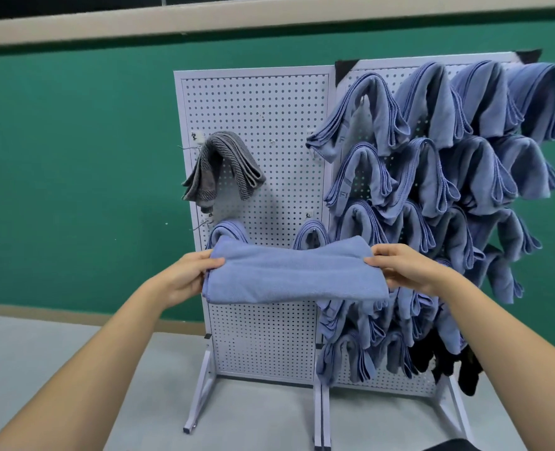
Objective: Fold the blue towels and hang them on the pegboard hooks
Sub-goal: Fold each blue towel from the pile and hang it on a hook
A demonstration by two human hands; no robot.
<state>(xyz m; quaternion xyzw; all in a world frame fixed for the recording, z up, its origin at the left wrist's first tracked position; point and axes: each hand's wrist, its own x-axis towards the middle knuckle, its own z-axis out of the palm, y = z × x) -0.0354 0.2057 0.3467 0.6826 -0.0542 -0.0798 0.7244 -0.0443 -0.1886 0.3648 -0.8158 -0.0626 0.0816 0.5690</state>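
Hands, left and right, pinch folded blue towel ends before pegboard.

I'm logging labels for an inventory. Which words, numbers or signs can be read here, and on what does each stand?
No text reads for certain.
White tags by hooks on the left pegboard: dark marks, too small and blurred to read.
Hung blue towels on the right pegboard: faint marks, unreadable.
Folded blue towel held by left hand and right hand: no text shows.
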